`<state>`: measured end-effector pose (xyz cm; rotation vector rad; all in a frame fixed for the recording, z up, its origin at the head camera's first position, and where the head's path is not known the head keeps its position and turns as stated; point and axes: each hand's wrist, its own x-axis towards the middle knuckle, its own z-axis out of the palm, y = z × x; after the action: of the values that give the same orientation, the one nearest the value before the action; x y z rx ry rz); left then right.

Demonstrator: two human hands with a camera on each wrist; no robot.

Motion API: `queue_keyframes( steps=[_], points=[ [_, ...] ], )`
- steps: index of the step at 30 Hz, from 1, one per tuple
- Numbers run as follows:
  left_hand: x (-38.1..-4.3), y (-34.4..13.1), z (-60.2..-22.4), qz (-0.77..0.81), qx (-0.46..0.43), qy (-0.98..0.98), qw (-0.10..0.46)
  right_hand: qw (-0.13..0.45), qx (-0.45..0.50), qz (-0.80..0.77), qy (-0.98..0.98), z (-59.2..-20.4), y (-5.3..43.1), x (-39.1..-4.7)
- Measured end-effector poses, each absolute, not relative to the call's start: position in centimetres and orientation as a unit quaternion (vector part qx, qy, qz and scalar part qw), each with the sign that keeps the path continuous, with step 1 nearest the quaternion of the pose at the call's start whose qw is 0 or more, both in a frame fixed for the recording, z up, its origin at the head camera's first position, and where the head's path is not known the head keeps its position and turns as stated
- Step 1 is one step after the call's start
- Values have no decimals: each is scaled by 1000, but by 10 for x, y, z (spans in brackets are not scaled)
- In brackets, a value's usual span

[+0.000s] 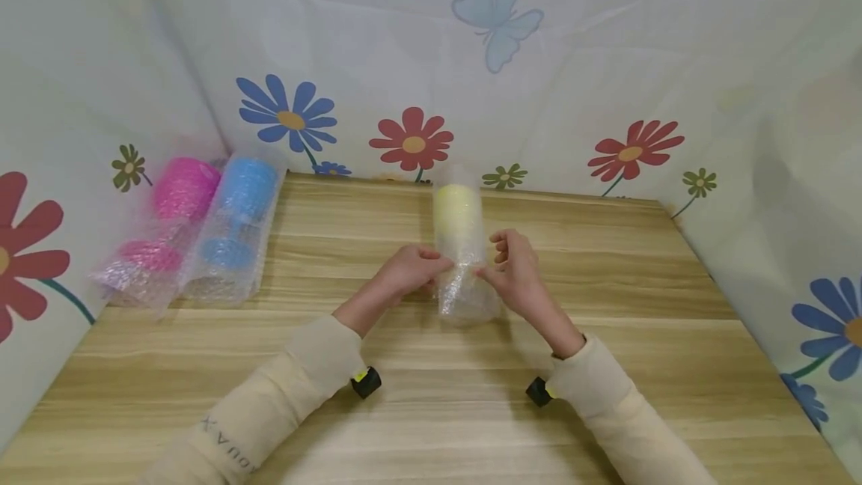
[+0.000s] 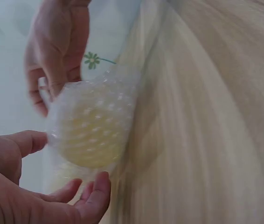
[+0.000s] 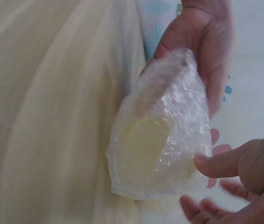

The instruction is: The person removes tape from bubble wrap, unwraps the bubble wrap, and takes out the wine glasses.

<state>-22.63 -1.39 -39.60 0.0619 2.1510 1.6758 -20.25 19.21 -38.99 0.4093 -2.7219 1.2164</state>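
Note:
A pale yellow cylinder-like object in clear bubble wrap [image 1: 456, 219] lies on the table between both hands, its wrapped end towards the person. At the wrap's left side is the left hand [image 1: 408, 271], its thumb touching the plastic near the middle. In the left wrist view, the fingers of this left hand [image 2: 43, 196] look fairly straight and spread beside the wrap. From the right, the right hand [image 1: 517, 269] touches the wrap with its thumb. The right wrist view shows the right hand's fingers [image 3: 211, 210] apart from the wrap. The kind of object inside is unclear.
On the far left of the wooden table [image 1: 606, 275] lie a pink bubble-wrapped object [image 1: 185, 189] and a blue bubble-wrapped object [image 1: 248, 189], side by side. Flower-printed cloth [image 1: 539, 96] stands along the back and both sides. A small black device [image 1: 367, 382] hangs by the left cuff.

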Motion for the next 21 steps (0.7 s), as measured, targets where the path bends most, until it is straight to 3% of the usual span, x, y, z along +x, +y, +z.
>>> queue_keyframes(
  steps=[2, 6, 21],
  points=[
    [-226, -9, -399, 607, 19, 768, 205, 109, 168, 365, -909, -392, 194, -202],
    [-224, 0, -401, 612, 12, 766, 195, 114, 214, 341, -908, -392, 200, -202],
    [-221, -1, -389, 576, 72, 796, 174, -76, 153, 370, -913, -380, 208, -195]
  ],
)
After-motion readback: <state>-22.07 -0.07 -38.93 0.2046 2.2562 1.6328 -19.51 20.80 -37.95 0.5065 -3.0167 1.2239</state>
